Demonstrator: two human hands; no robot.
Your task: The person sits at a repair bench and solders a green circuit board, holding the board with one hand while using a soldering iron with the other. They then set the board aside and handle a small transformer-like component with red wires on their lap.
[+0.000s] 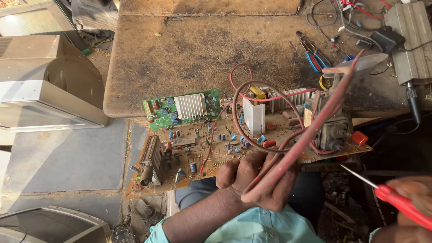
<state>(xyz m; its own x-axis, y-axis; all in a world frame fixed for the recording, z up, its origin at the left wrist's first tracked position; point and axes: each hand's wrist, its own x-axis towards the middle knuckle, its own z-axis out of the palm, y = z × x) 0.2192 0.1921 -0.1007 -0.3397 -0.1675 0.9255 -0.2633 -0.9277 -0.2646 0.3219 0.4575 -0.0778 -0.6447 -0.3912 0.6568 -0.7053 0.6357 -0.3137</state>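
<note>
My left hand (252, 180) grips the near edge of a large tan circuit board (202, 153) studded with capacitors, and also pinches a loop of thick red cable (297, 148) against it. The board tilts off the front edge of a worn wooden bench (202, 54). A smaller green circuit board (180, 108) with a silver heat sink is attached at its far left corner. A grey transformer block (333, 128) sits on the board's right side. My right hand (411, 198), at the lower right, holds a red-handled screwdriver (398, 202) whose thin shaft points up-left toward the board.
Blue-handled pliers (315, 56) lie on the bench beside tangled wires and a black adapter (387, 38). A grey metal box (411, 40) stands at the far right. Grey television casings (45, 85) rest on the floor at left.
</note>
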